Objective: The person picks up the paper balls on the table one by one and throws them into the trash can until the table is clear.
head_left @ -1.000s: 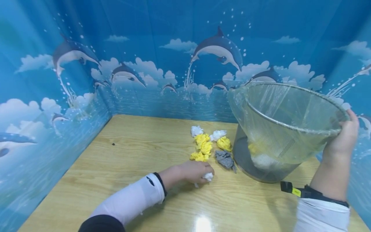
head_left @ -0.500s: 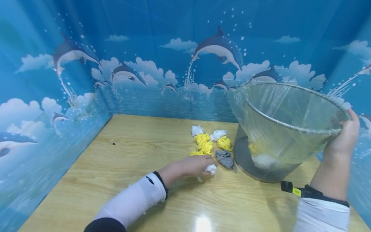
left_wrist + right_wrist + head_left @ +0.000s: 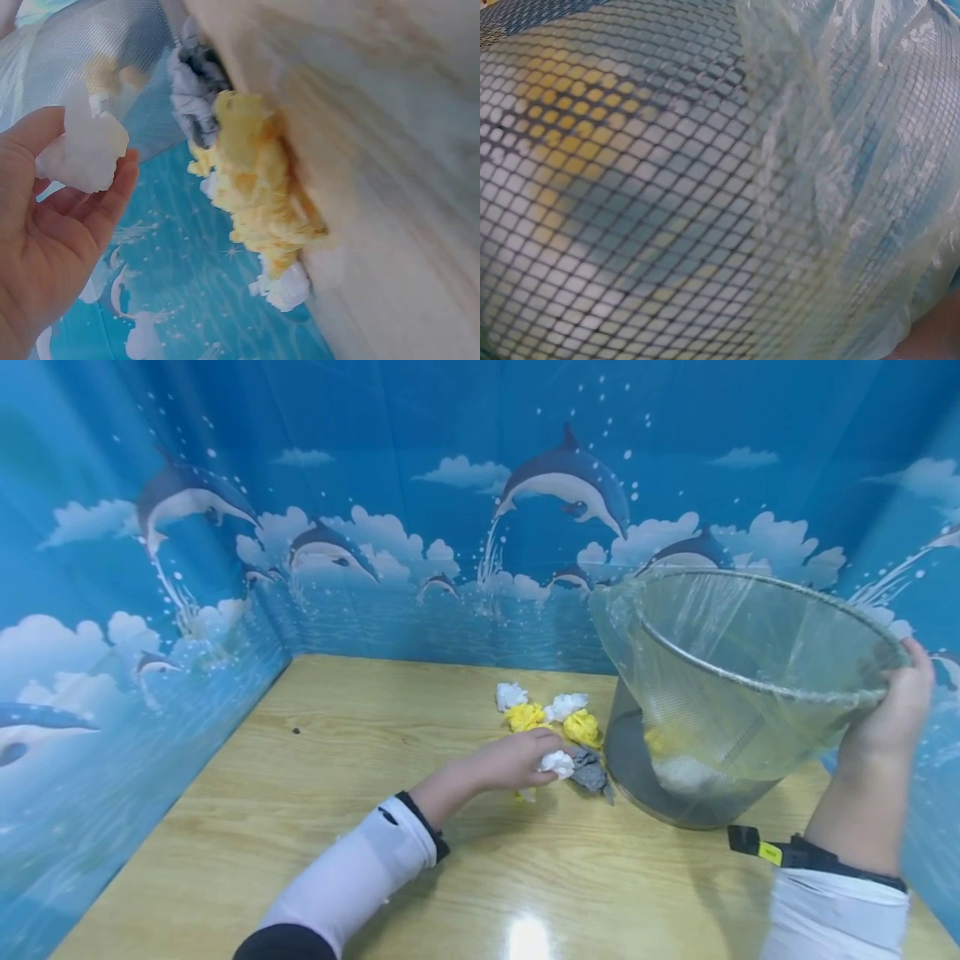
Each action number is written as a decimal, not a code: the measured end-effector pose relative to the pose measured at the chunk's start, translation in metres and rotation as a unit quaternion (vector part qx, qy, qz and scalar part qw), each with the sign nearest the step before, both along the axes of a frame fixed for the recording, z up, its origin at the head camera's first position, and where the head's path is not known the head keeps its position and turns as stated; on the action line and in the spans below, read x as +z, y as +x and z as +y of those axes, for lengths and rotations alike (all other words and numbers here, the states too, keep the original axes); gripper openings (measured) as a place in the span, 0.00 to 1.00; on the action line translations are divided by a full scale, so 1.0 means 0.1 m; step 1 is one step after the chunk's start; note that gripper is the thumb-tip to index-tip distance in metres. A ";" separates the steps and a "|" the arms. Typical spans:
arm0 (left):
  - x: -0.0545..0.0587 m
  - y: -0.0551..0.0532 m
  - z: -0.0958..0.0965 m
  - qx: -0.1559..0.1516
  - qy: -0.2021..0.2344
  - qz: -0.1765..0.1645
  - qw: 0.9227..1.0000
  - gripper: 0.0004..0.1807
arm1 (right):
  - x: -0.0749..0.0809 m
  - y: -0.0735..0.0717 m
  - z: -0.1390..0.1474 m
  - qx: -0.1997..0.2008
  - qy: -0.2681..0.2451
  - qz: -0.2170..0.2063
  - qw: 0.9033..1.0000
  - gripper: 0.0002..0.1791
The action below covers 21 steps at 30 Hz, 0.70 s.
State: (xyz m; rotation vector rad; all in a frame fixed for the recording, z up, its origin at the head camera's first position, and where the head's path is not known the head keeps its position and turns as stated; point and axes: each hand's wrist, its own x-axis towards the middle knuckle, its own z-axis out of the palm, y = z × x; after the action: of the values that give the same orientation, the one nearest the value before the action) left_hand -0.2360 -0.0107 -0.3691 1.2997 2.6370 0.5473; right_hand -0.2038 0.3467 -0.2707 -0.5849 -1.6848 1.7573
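Observation:
My left hand (image 3: 516, 760) pinches a crumpled white paper ball (image 3: 557, 765) between thumb and fingers; the left wrist view shows this paper ball (image 3: 86, 154) raised off the table. Behind it lies a crumpled grey paper (image 3: 592, 772), partly covered by the hand. Several yellow paper balls (image 3: 582, 727) and two more white ones (image 3: 512, 696) lie close by, some hidden by my left hand. With my right hand (image 3: 888, 722) I grip the rim of a mesh wastebasket (image 3: 637, 777), lined with a translucent greenish bag (image 3: 720, 727).
White and yellow papers (image 3: 577, 112) show through the basket's mesh in the right wrist view. A wooden table (image 3: 337, 760) carries everything, with a small dark speck (image 3: 296, 731) at left. A blue dolphin-print curtain (image 3: 420, 527) stands round the back and sides.
My left hand has moved away from me and slightly right with the white paper ball, now over the yellow papers beside the grey one. The right hand and wastebasket stay nearly still.

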 end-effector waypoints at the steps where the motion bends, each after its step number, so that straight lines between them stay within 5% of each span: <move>1: 0.02 -0.01 0.01 -0.002 0.008 0.000 1.000 0.24 | 0.00 0.00 0.00 -0.002 0.000 0.001 1.000 0.32; 11: 0.38 -0.09 0.08 0.018 0.050 0.002 0.999 0.23 | 0.02 0.00 0.00 0.000 -0.011 -0.005 1.000 0.33; 21: 0.78 -0.17 0.19 -0.002 0.112 0.045 0.993 0.24 | 0.00 -0.01 0.01 -0.009 0.000 -0.018 1.000 0.32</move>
State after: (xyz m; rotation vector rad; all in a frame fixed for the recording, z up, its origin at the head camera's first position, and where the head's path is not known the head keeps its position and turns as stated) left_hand -0.2527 0.0086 -0.2912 1.4212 2.7081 0.8235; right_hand -0.2047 0.3474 -0.2710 -0.6320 -1.6990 1.7433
